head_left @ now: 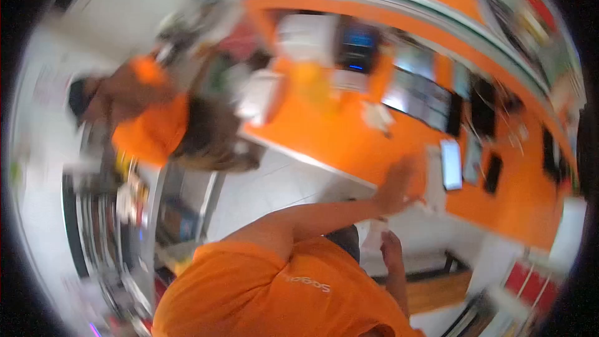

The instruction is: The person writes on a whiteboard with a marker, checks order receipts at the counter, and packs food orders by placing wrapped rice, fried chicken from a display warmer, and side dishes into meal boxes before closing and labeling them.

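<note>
My left arm reaches across to the right, and my left hand [396,187] is at the near edge of the orange counter [318,137]. Motion smears its fingers, so their pose is unclear. Lower down, just in front of the counter, my right hand [392,246] has its fingers curled at a whitish, paper-like piece [374,236], which is blurred. On the counter to the right of my left hand lies a phone with a lit screen [451,164]. Beside it are a second phone [472,161] and a dark phone-like object [493,173].
Tablet-like screens [418,97], a dark device with a blue display [359,47] and a crumpled pale item [377,115] sit farther back on the counter. A person in an orange top [153,112] bends at the left, beside a white bag-like object [259,97]. Shelving [103,231] stands at lower left.
</note>
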The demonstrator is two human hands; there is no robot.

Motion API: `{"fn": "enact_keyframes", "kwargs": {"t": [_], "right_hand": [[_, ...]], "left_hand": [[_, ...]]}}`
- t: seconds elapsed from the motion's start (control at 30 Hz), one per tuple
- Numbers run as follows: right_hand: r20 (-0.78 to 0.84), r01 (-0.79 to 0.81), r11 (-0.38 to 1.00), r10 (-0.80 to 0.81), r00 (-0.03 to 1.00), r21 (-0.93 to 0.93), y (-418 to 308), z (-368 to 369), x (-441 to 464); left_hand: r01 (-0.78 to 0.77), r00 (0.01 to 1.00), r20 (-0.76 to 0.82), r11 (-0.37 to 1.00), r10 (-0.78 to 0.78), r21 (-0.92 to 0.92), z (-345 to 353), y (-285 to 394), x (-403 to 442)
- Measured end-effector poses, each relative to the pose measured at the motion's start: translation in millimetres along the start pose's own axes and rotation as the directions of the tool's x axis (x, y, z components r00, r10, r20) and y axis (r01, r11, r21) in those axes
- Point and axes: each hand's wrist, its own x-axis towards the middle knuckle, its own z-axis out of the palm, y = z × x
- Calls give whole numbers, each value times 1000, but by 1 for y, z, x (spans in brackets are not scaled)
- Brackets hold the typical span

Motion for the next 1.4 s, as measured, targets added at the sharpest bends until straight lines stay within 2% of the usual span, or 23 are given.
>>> {"fn": "enact_keyframes", "kwargs": {"t": [0.03,0.1,0.13,0.17,0.2,0.27,0.33,0.43,0.47,0.53,0.6,0.7,0.8,0.9,0.97,1.03,1.07,1.1,1.17,1.2,1.3,1.33,1.4], "right_hand": [[125,95,986,-78,989,-139,-30,11,5],[318,276,907,-172,932,-317,-63,33,-7],[352,330,917,-239,905,-226,-67,49,-5],[393,364,911,-268,880,-194,-86,71,-12],[437,409,899,-307,846,-160,-121,101,-27],[574,458,881,-314,756,-121,-158,156,-50],[696,454,886,-264,667,-99,-171,222,-75],[864,515,853,-195,464,-84,-171,331,-138],[908,541,838,-170,382,-70,-161,368,-158],[975,606,791,-59,216,-86,-124,437,-187],[994,702,707,18,105,-87,-88,508,-225],[995,751,660,53,-86,30,-50,604,-303],[988,763,646,131,-80,-24,11,693,-344],[988,826,553,32,-151,109,47,774,-386],[983,797,579,-47,-180,174,49,834,-433],[969,741,626,-112,-221,241,56,900,-468],[969,654,722,-99,-226,226,55,931,-492],[969,556,805,-90,-231,207,53,962,-515],[963,496,853,-30,-269,165,57,1032,-543],[905,491,794,-166,-393,358,65,1074,-555],[865,457,778,-211,-456,431,67,1173,-620],[862,515,728,-208,-463,452,64,1203,-646],[770,397,762,-202,-605,512,60,1265,-696]], "left_hand": [[-73,997,39,997,72,13,-36,0,-15],[127,973,192,992,-127,14,-101,-5,-51],[230,945,243,973,-221,-6,-127,-14,-77],[411,884,270,910,-382,-61,-156,-19,-103],[567,804,294,816,-517,-115,-190,-23,-122],[871,426,407,488,-808,57,-280,14,-138],[875,363,482,469,-797,117,-327,8,-208],[764,632,291,517,-718,-386,-389,31,-308],[704,599,151,428,-786,-567,-408,42,-334],[445,435,-65,277,-898,-852,-450,70,-389],[394,333,-228,354,-915,-848,-484,73,-468],[283,178,-437,471,-882,-835,-526,92,-564],[265,52,-596,587,-801,-765,-580,116,-637],[147,-79,-682,668,-727,-730,-637,133,-669],[187,-108,-713,691,-693,-699,-682,127,-702],[256,-182,-773,730,-608,-634,-735,122,-728],[223,-206,-788,756,-580,-615,-766,122,-741],[195,-226,-806,785,-548,-588,-799,123,-752],[208,-237,-850,830,-471,-518,-857,118,-784],[237,-224,-879,851,-421,-469,-889,115,-800],[294,-223,-919,877,-324,-380,-982,125,-840],[314,-223,-932,884,-287,-347,-1009,130,-851],[352,-229,-952,894,-204,-277,-1056,132,-880]]}}
